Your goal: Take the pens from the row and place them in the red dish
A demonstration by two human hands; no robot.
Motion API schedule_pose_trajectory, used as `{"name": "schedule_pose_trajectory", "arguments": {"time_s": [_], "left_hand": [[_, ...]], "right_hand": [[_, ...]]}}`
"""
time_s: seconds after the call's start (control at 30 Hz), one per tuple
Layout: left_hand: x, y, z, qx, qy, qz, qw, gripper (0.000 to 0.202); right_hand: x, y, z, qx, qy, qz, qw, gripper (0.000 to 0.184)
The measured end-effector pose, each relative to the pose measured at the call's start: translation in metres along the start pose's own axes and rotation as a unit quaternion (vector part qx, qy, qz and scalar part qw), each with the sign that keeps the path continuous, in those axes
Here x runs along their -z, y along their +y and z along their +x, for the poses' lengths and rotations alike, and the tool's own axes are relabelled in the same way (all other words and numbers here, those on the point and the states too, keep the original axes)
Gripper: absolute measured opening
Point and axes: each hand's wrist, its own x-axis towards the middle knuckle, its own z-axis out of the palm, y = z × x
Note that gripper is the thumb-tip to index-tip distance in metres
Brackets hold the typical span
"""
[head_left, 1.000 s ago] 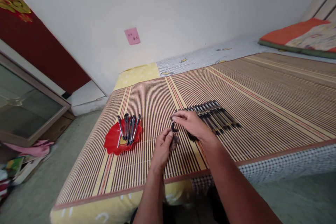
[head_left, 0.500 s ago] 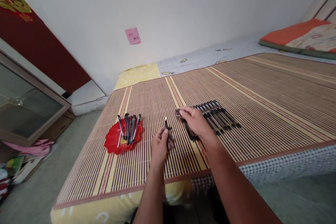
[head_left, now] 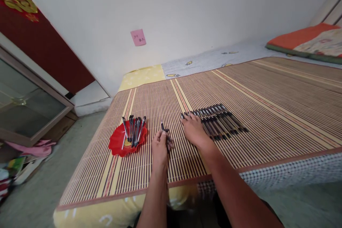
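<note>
Striped slatted mat (head_left: 149, 107) is covering a bed (head_left: 80, 215), with a red scalloped dish (head_left: 116, 140) sitting on it. Several pens (head_left: 136, 131) are leaning over the dish's rim, presumably being too long for its hollow. Just right of the dish, the left hand (head_left: 160, 146) is grasping a dark pen (head_left: 162, 126) point-up, probably so its pale tip is clearing the fingers; something dark jutting beside it is defying identification. Farther right of the dish, a row of pens (head_left: 221, 121) is lying side by side, apparently for neatness. The right hand (head_left: 194, 128) is covering the row's dish-side end, hiding several barrels; whether it is pinching one, I cannot tell.
</note>
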Motion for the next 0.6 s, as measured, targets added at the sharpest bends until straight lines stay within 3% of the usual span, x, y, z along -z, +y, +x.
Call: {"name": "schedule_pose_trajectory", "arguments": {"time_s": [0.2, 0.4, 0.6], "left_hand": [[0.002, 0.003, -0.002, 0.007, 0.003, 0.001, 1.000, 0.036], [0.003, 0.005, -0.002, -0.002, 0.010, 0.005, 1.000, 0.036], [0.001, 0.004, -0.002, 0.009, -0.015, 0.006, 1.000, 0.038]], "right_hand": [[0.005, -0.006, -0.002, 0.027, -0.004, -0.008, 1.000, 0.037], [0.021, -0.017, -0.007, 0.029, -0.063, 0.012, 0.998, 0.015], [0.011, -0.023, -0.008, -0.013, 0.011, 0.054, 0.998, 0.019]]}}
